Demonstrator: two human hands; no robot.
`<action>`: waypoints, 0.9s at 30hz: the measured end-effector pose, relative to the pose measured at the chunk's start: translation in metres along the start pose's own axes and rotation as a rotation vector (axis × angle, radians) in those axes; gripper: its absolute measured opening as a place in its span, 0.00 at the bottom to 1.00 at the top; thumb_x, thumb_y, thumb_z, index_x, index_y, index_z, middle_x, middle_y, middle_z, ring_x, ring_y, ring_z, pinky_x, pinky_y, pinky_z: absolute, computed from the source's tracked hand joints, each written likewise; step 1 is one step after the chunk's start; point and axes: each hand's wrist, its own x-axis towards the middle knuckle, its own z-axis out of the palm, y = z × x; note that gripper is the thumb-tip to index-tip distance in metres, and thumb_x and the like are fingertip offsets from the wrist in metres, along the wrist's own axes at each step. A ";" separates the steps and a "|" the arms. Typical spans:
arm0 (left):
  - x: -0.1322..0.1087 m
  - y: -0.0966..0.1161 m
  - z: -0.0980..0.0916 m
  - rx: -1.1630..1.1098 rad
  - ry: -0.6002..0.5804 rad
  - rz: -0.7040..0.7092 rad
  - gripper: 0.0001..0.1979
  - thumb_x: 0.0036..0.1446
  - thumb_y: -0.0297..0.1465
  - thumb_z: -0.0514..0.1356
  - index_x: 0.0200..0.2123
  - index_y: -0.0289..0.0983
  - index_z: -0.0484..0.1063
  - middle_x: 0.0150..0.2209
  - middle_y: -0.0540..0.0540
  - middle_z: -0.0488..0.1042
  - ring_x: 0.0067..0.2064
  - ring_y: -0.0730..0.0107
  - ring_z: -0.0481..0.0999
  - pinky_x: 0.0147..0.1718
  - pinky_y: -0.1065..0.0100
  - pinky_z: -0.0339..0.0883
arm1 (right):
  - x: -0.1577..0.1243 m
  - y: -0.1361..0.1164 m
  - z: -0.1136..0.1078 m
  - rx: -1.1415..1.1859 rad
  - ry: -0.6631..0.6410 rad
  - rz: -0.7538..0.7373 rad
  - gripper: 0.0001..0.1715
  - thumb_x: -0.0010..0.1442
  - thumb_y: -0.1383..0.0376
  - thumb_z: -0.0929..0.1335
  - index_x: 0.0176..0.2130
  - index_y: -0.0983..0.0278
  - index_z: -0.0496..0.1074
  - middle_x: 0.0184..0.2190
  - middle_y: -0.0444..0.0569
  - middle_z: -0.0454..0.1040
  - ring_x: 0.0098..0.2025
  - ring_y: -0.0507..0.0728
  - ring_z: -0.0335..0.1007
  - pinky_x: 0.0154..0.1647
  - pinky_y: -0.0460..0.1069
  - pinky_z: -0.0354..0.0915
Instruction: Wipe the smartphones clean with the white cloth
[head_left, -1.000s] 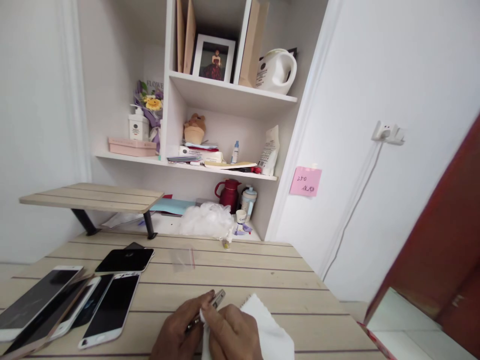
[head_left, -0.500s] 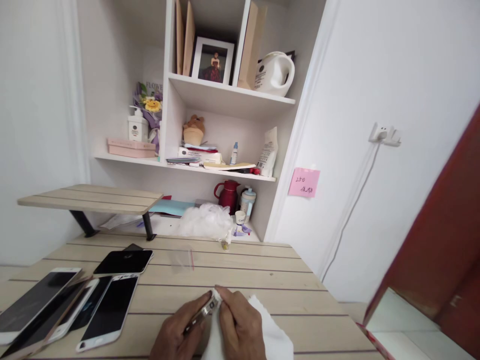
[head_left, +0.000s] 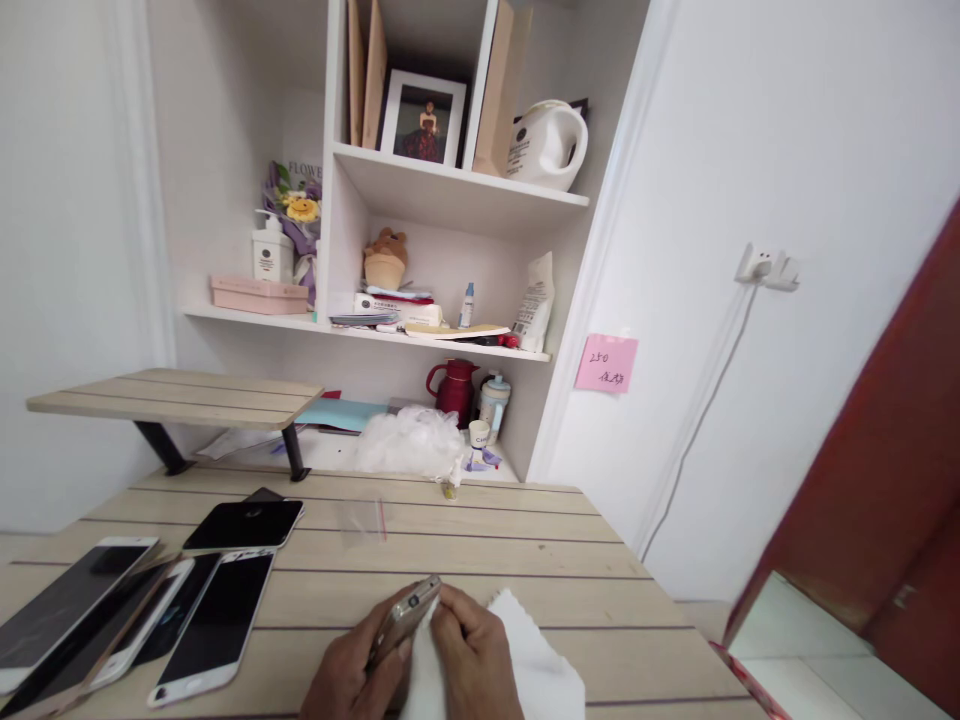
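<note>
My left hand (head_left: 349,665) grips a gold-backed smartphone (head_left: 405,618), tilted up at the front edge of the table. Against the phone's lower side, my right hand (head_left: 472,655) presses a fold of white cloth (head_left: 536,655) with a zigzag edge. The cloth trails down onto the wooden table (head_left: 480,560). To the left of my hands lie several phones, among them a white-framed one (head_left: 214,622) and a black one (head_left: 244,523). A small transparent bag (head_left: 361,522) with a red strip lies farther ahead.
A low wooden riser (head_left: 172,400) stands at the back left of the table. Behind it, white shelves (head_left: 450,200) hold bottles, boxes and a framed picture. A white bag (head_left: 409,445) sits at the table's back. A dark red door (head_left: 877,450) stands at the right.
The phone has turned so its gold back shows more, and it now leans up to the right. My right hand has shifted slightly right along it, with the cloth still pressed against it.
</note>
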 end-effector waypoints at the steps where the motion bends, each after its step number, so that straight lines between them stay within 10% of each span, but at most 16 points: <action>1: 0.000 0.003 0.000 -0.014 0.010 -0.017 0.23 0.65 0.36 0.56 0.62 0.46 0.66 0.54 0.46 0.79 0.54 0.63 0.78 0.52 0.70 0.71 | -0.001 0.000 0.001 0.004 -0.013 -0.002 0.23 0.60 0.49 0.67 0.35 0.65 0.80 0.21 0.43 0.70 0.27 0.55 0.65 0.29 0.47 0.65; 8: 0.003 0.013 -0.004 0.073 -0.160 -0.023 0.22 0.68 0.39 0.49 0.62 0.40 0.64 0.58 0.40 0.74 0.57 0.62 0.74 0.55 0.66 0.68 | -0.002 -0.005 0.001 -0.056 0.079 -0.075 0.24 0.61 0.47 0.67 0.37 0.64 0.80 0.26 0.46 0.74 0.30 0.56 0.67 0.30 0.47 0.65; 15: 0.003 0.010 -0.012 0.428 -0.066 0.031 0.18 0.66 0.40 0.53 0.52 0.42 0.75 0.47 0.42 0.81 0.46 0.57 0.79 0.47 0.59 0.73 | -0.008 -0.002 0.003 -0.254 0.047 -0.285 0.19 0.67 0.54 0.64 0.39 0.61 0.80 0.24 0.44 0.72 0.29 0.55 0.71 0.30 0.46 0.67; 27: 0.005 0.029 -0.004 -0.272 -0.130 -0.160 0.14 0.66 0.39 0.54 0.45 0.42 0.79 0.43 0.48 0.82 0.42 0.61 0.80 0.45 0.66 0.73 | -0.005 0.014 -0.009 -0.690 -0.022 -0.680 0.17 0.69 0.67 0.60 0.49 0.61 0.74 0.28 0.47 0.75 0.29 0.55 0.76 0.30 0.48 0.71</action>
